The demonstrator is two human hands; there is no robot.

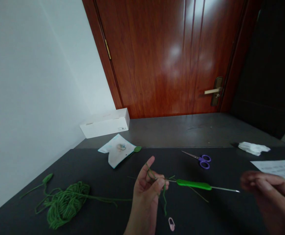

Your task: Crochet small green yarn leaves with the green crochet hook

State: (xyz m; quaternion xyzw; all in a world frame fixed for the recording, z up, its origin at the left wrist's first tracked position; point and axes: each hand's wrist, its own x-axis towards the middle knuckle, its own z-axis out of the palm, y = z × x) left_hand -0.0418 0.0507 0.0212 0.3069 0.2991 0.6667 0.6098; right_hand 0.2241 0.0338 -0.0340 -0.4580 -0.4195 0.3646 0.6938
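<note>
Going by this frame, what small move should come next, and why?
Probably bring the right hand over to grasp the green-handled hook: its handle is exposed and that hand, blurred, is apart from it, while the left hand pinches the hook's other end along with the green yarn.

White box near door; crumpled tissue near printed sheet

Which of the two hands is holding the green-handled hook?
The left hand, which also holds green yarn; the right hand is apart from the hook.
</note>
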